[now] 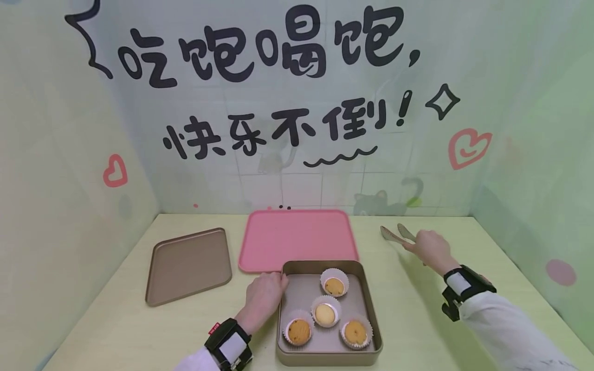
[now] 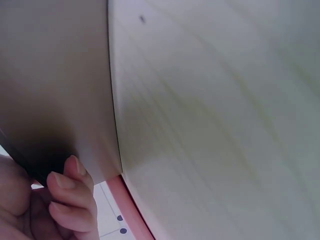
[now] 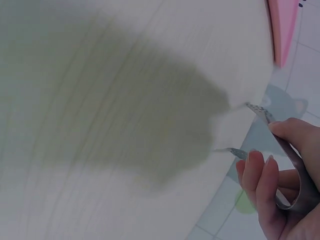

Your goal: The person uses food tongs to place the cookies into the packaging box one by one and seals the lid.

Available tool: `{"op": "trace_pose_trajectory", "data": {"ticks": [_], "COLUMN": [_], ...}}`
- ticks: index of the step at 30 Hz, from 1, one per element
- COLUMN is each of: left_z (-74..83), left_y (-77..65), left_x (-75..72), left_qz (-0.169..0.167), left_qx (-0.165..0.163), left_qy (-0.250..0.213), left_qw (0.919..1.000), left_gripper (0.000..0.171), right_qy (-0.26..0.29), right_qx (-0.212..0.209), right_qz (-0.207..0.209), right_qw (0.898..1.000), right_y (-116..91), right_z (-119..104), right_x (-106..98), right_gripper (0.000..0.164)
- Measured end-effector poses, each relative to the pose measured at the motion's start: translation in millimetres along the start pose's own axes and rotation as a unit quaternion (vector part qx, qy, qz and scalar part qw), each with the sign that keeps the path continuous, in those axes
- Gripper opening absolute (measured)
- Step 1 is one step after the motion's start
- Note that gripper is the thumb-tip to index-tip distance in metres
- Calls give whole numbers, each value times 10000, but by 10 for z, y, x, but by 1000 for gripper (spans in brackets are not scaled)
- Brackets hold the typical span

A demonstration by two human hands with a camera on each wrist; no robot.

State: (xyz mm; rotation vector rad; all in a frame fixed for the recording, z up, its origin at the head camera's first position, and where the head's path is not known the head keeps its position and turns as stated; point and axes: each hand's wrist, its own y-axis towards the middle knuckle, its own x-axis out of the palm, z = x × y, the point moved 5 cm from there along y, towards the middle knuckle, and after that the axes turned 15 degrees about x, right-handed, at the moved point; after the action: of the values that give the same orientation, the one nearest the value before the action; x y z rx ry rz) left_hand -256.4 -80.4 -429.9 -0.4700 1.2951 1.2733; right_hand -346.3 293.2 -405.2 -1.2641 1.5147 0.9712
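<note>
A deep rectangular baking pan [image 1: 330, 357] of bronze-brown metal stands at the front middle of the table. Inside it sit several round cookies in white paper cups, one [image 1: 334, 286] toward the back and another [image 1: 325, 314] near the centre. My left hand [image 1: 263, 299] grips the pan's left wall near its far corner; in the left wrist view its fingers [image 2: 72, 197] curl at the pan's edge. Off to the right, above the table, my right hand [image 1: 432, 251] holds metal tongs [image 3: 291, 152]. Their two tips are spread apart and have nothing between them.
A pink tray [image 1: 299, 234] lies behind the pan, its front edge close to the pan's far rim. At the left is a shallow brown tray [image 1: 190, 268], set at an angle. Printed walls [image 1: 297, 190] enclose the table at the back and sides.
</note>
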Motion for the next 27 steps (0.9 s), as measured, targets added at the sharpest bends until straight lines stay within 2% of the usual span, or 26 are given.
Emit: {"op": "trace_pose_trajectory", "data": {"ticks": [7,11,17,27], "left_z": [-3,-4,-1,-3], "left_y": [-1,-5,-8,-12], "left_x": [0,-10,-7,-9], "left_qz": [90,127,154,135], "left_qx": [52,89,106,69], "left_qy": [3,7,15,15], "left_qw": [9999,9999,9998,9999], "left_gripper": [38,38,36,36], "right_qy": [-196,-625,-1138,-1043], "right_qx": [317,311,226,286], "right_qz": [-4,75,-129,-93], "right_qw": [9993,9975,9932,9941], "right_y": [-5,-43,-105,-158], "right_z": [-87,-197,-304,-314], "right_x": [72,119,238,355], "right_gripper": [43,44,51,54]}}
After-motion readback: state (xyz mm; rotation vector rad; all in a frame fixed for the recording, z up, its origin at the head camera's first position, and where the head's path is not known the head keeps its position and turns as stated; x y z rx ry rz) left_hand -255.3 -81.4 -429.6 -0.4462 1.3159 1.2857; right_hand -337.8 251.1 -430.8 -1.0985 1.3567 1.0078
